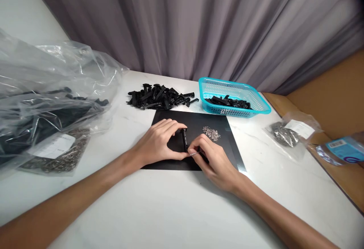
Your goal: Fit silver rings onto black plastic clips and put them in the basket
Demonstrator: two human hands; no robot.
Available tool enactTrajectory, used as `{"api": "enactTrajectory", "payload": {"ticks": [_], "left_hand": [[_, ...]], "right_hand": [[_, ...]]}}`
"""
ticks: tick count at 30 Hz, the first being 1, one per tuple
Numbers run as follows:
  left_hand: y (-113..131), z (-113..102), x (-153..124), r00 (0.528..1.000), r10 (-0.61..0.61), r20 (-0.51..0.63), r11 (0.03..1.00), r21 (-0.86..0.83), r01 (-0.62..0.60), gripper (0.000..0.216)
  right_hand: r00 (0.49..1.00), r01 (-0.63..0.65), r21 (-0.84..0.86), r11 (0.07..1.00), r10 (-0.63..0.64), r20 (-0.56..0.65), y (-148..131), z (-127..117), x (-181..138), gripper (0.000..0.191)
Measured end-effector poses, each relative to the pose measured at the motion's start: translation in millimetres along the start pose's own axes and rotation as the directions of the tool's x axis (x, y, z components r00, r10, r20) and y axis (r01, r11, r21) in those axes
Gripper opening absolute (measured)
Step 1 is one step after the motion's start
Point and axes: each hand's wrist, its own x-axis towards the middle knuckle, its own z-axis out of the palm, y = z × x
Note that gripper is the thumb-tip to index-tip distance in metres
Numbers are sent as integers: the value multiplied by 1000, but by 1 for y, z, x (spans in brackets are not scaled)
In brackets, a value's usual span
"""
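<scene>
Desk [170,211] space, white and faintly veined, spreads out below me, and two bare hands are busy over a dark mat [196,120] at its middle. The left hand [159,139] has its grip closed lengthwise on a slim black piece [184,139], thumb at the near end and forefinger at the far end, so the piece spans the gap between them, above the mat. The right hand [212,159] pinches a thin silvery tool [196,153] between thumb and fingers, and its fingertips meet the left thumb at the near end of that piece. From where I stand I can't tell whether the tool's tip touches it.

Just beyond the right hand, a loose scatter of tiny metal bits [211,133] lies on the mat. Past the far edge sits a jumbled heap of black pieces [162,97], and to the right of it a turquoise basket [263,108] holds more black parts [229,103]. Over on the left, a big crumpled clear bag [85,59] has dark shapes inside, with a labelled pouch of metal bits [61,161] by its near side. On the right lie a smaller labelled bag [284,135] and a blue packet [344,150]. A grey curtain [170,21] hangs behind everything.
</scene>
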Motion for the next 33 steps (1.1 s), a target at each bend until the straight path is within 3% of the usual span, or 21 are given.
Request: {"api": "enactTrajectory", "payload": {"ticks": [3,12,25,33], "left_hand": [[-1,1,0,997,-56,46,998,-18,57,50],[-3,2,0,997,-6,75,1000,-3,6,57],[-4,1,-6,996,76,-54,989,-126,-82,69],[-6,2,-8,995,90,-40,987,-133,-95,74]], "right_hand": [[999,-34,41,999,34,-4,1,-2,1,9],[986,-122,119,985,134,-94,10,3,-2,7],[988,-39,110,993,54,-141,9,3,-2,10],[991,30,75,997,-20,-135,7,2,-2,10]]}}
